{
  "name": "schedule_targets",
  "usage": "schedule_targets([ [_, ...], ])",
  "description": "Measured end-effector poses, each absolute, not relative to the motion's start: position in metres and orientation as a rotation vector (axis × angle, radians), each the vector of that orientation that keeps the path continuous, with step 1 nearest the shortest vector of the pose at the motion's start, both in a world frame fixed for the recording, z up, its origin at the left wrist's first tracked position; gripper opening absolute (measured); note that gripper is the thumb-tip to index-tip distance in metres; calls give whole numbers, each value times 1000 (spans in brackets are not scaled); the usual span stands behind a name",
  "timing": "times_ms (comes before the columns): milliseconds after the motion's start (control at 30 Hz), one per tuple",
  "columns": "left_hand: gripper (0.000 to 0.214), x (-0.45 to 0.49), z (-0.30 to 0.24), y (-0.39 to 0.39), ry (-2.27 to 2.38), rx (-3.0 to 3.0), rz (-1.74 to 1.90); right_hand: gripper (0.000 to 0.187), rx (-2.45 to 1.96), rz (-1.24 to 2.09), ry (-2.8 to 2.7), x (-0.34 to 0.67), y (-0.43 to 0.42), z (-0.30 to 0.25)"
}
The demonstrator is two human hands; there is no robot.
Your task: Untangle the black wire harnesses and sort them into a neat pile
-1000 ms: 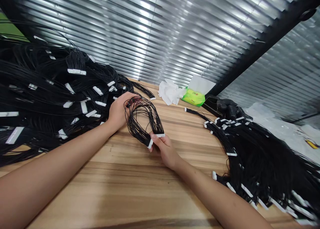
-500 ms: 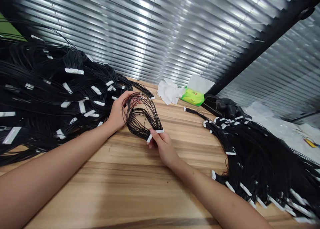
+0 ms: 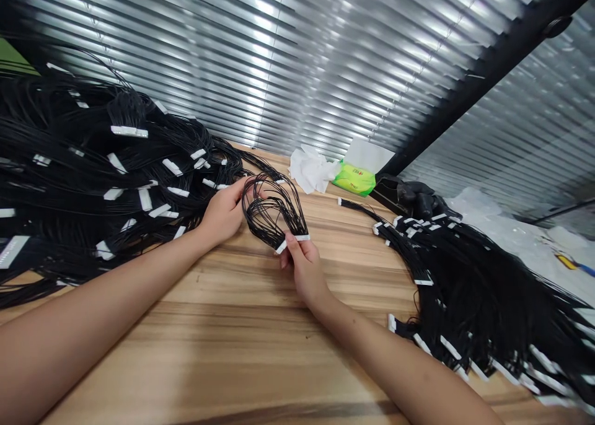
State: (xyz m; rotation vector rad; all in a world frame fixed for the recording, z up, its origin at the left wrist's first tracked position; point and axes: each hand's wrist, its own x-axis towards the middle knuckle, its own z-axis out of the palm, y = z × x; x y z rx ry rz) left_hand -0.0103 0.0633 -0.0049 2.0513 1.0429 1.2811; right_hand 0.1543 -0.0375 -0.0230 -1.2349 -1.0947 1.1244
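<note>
A wire harness [image 3: 297, 209] of many thin black wires is bent into a loop above the table, between my two hands. Its two white connectors lie close together at the near end. My right hand [image 3: 302, 261] pinches the harness there, thumb on top beside the connectors. At the far left side of the loop, my left hand [image 3: 227, 208] has its fingers curled round the wires; its fingertips are partly hidden behind them. Just left of that hand lies a big heap of black wire harnesses [image 3: 153, 146] with white connectors.
On the right lies another pile of harnesses [image 3: 474, 289]. A green tissue pack [image 3: 354, 177] and crumpled white tissue [image 3: 311, 168] rest at the back of the wooden table [image 3: 223, 350], before a ribbed metallic wall [image 3: 223, 59]. A yellow-and-blue tool [image 3: 566, 262] lies far right, by clear plastic.
The looped harness and my left hand have shifted slightly right. The view has turned a little, so the surroundings sit further left. Both hands keep their hold.
</note>
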Motion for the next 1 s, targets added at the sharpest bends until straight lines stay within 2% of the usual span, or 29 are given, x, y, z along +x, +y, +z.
schedule_targets([
  [133, 44, -10, -8, 64, 1145, 2190, 1225, 40, -1234, 1155, -1056, 153, -36, -20],
  [500, 36, -7, -9, 60, 1231, 2361, 1078, 49, -1190, 1250, -1123, 148, -36, -26],
  [600, 39, -8, -10, 61, 1219, 2371, 1061, 45, -1166, 1245, -1083, 148, -33, -30],
  [833, 40, -8, -10, 60, 1303, 2264, 1067, 43, -1110, 1025, -928, 146, -27, -19],
  [1000, 42, -7, -9, 59, 1353, 2242, 1086, 37, -1049, 757, -1115, 133, -7, 33],
])
